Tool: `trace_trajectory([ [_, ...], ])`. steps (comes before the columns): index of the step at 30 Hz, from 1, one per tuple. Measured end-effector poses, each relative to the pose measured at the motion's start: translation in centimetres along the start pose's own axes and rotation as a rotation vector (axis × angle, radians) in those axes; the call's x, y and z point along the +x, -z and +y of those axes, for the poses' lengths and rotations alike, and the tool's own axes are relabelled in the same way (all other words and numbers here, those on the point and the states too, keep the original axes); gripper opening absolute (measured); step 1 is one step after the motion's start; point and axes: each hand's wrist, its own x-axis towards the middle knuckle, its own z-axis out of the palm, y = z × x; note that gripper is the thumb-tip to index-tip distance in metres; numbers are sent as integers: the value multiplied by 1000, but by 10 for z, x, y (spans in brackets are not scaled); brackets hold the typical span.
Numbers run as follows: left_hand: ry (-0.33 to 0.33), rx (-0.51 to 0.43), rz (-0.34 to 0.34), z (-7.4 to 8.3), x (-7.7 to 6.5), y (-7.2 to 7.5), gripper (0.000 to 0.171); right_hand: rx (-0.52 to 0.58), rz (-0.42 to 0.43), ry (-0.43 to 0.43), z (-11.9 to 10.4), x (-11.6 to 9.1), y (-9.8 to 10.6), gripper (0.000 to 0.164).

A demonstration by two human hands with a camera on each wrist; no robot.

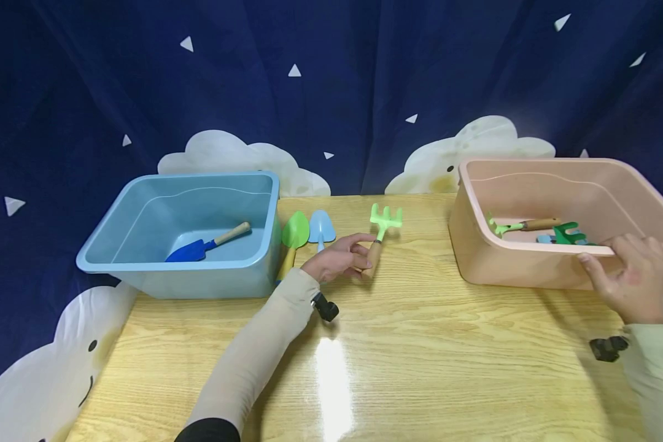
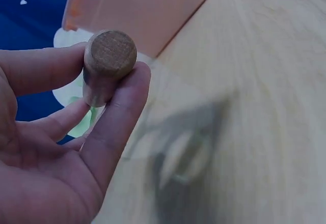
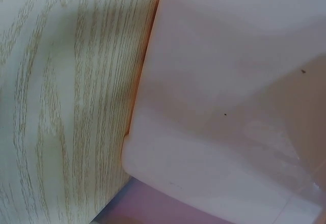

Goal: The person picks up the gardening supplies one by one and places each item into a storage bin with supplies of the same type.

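My left hand [image 1: 339, 258] pinches the wooden handle of a light green hand fork [image 1: 385, 220] between thumb and fingers, the prongs pointing away over the table. In the left wrist view, the round end of the handle [image 2: 113, 53] faces the camera. My right hand [image 1: 638, 276] grips the near rim of the pink bin [image 1: 530, 264], fingers over the edge and thumb outside. Inside that bin lie a light green fork with a wooden handle [image 1: 541, 224], a dark green fork [image 1: 569, 234] and a light blue piece, partly hidden. The right wrist view shows mostly bin wall [image 3: 229, 91].
A blue bin [image 1: 199, 282] at left holds a dark blue trowel [image 1: 190, 252]. Between it and my left hand lie a green trowel [image 1: 296, 230] and a light blue trowel [image 1: 321, 226], the latter partly behind the hand. A dark blue curtain [image 1: 337, 104] hangs behind the wooden table [image 1: 420, 356].
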Motion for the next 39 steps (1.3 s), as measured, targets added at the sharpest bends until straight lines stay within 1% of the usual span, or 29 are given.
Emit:
trace_trajectory([
  [5,-28,25,-14,18,-1,1,67,-10,-19,-12,0,-1,1,75],
  [9,-56,55,-12,35,-2,4,65,-5,-25,-20,1,-1,1,75],
  [12,-67,76,-5,47,0,6,65,-1,-14,-16,3,-1,1,75],
  [16,-82,90,4,59,4,6,66,-16,-12,-1,5,-2,2,76],
  [19,-101,103,2,66,5,7,66,-41,-36,2,6,-2,4,70],
  [23,-122,99,-11,76,4,8,68,-75,-73,-10,5,-2,5,57],
  [26,-128,111,-2,87,4,8,68,-76,-92,-32,4,-3,5,56],
  [30,-132,145,6,103,6,8,67,-54,-76,-41,5,-5,5,66],
  [35,-144,194,-20,122,9,10,65,-33,-24,-1,3,-3,2,74],
  [39,-123,249,-44,131,11,13,64,-30,-18,-1,1,-3,0,74],
])
